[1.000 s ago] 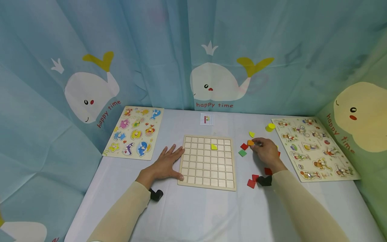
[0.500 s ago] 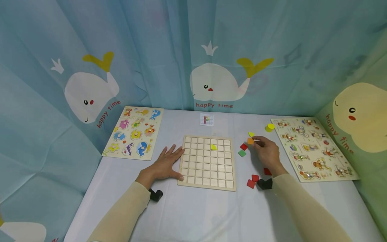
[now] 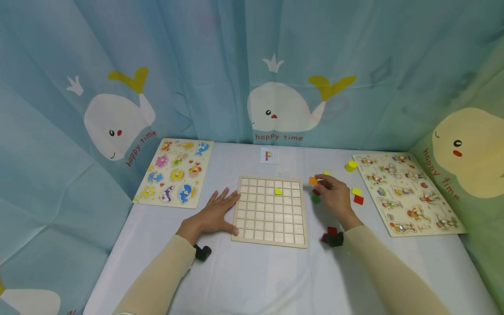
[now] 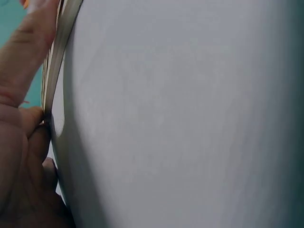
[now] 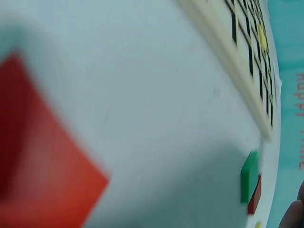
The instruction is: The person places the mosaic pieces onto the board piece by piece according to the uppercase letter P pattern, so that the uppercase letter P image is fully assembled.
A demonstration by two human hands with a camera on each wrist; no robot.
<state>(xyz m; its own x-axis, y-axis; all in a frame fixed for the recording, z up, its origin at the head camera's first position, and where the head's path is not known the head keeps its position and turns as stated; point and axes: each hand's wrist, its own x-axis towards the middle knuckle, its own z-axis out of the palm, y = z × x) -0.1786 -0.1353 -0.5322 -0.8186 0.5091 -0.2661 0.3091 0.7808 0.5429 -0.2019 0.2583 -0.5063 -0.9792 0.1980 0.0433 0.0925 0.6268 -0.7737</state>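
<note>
In the head view, a wooden grid board (image 3: 269, 213) lies in the middle of the table, with one yellow tile (image 3: 278, 191) in a cell of its upper right part. My left hand (image 3: 214, 214) rests at the board's left edge, fingers spread and thumb on the lower left corner. To the right of the board, my right hand (image 3: 336, 194) pinches a flat orange square tile (image 3: 313, 180) between thumb and fingers, over the table. Beneath that hand lie a green tile (image 3: 315, 199) and a red tile (image 3: 316, 191), both partly covered. Another yellow piece (image 3: 327, 173) shows just behind its fingers.
More red tiles (image 3: 332, 230) lie by the right wrist's black camera (image 3: 334, 239). Further right are a yellow tile (image 3: 356, 191), a red square (image 3: 358, 200) and a yellow cylinder (image 3: 351, 166). Picture puzzles (image 3: 177, 173) flank both sides. A patterned card (image 3: 269, 155) lies behind the board.
My right hand has taken up the orange tile and moved left with it toward the board, uncovering a yellow and a red tile on the right. My left hand has stayed put.
</note>
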